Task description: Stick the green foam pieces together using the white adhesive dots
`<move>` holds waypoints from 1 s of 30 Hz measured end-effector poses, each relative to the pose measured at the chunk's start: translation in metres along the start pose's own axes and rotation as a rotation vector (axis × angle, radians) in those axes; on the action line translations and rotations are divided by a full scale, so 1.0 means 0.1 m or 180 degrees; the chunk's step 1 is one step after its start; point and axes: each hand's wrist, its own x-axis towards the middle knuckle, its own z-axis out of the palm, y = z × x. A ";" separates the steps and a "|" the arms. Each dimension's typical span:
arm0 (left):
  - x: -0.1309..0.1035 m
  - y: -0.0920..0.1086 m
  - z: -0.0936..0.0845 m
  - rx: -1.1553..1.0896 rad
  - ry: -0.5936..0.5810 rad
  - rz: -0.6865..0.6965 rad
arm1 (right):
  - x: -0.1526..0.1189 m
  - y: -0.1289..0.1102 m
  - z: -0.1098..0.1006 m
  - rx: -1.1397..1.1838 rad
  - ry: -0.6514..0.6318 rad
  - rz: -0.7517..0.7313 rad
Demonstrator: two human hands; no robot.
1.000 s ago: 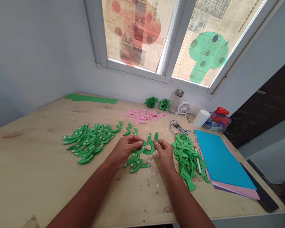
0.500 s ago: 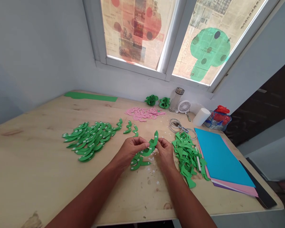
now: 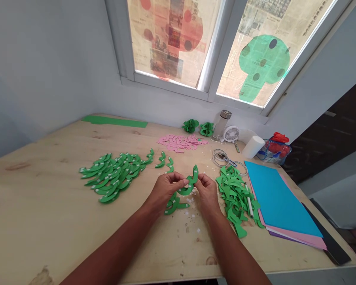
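Between my two hands, a wavy green paper cutout [image 3: 195, 173] with small white patches is held above the table. My left hand [image 3: 167, 188] pinches its left side between thumb and fingers. At its right edge my right hand [image 3: 207, 188] has its fingertips pressed together on the paper. Just below my left hand lie a few more green cutouts [image 3: 173, 206], partly hidden by it. Tiny white scraps [image 3: 192, 215] are scattered on the wood under the hands. Farther left spreads a large overlapping pile of patched green cutouts [image 3: 115, 174].
Green offcuts [image 3: 233, 194] with a white pen [image 3: 249, 202] lie right of my hands, beside blue sheets [image 3: 279, 198]. Pink cutouts [image 3: 179, 142], tape rings [image 3: 221, 158], a bottle [image 3: 221, 124], a small fan [image 3: 231, 133] and a white roll [image 3: 253, 146] stand or lie toward the wall.
The view has shifted slightly. Both hands keep their hold on the green cutout, with hardly any visible movement of the fingers.
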 end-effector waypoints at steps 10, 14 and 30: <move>0.03 -0.05 -0.01 -0.0041 0.0074 0.0122 | 0.01 0.06 -0.01 -0.0033 -0.0032 -0.0057; 0.04 -0.07 -0.02 -0.0053 0.0080 0.0141 | 0.00 0.06 -0.01 0.0006 -0.0061 -0.0061; 0.04 -0.09 0.00 -0.0223 0.0178 0.0123 | -0.01 0.04 0.00 0.0001 -0.0083 -0.0135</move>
